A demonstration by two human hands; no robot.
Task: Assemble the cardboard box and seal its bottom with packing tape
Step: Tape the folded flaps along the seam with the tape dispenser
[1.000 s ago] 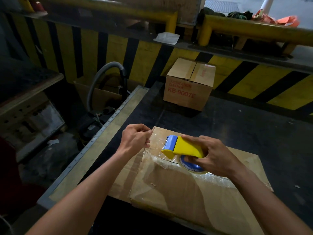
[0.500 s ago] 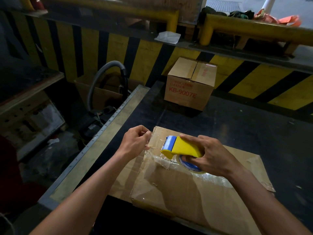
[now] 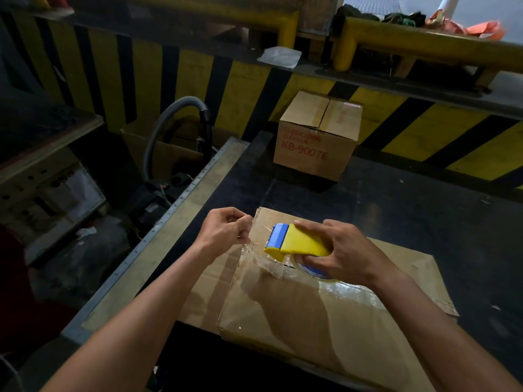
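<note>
A brown cardboard box (image 3: 319, 315) lies in front of me on the dark table (image 3: 410, 210), its upward face covered with shiny clear tape. My right hand (image 3: 343, 254) grips a yellow and blue tape dispenser (image 3: 294, 242) pressed onto the box's far left part. My left hand (image 3: 225, 230) pinches the loose end of the clear tape at the box's far left corner. A short stretch of tape runs between the dispenser and my left fingers.
A closed cardboard box (image 3: 317, 137) printed KB-9007E stands at the far side of the table. Behind it runs a yellow and black striped wall (image 3: 243, 86). A grey hose (image 3: 175, 125) and shelving (image 3: 48, 171) are left of the table's metal edge (image 3: 169, 222).
Both hands have stayed at the box's far left corner. The dispenser has shifted slightly, and the left hand has kept its pinch on the tape end.
</note>
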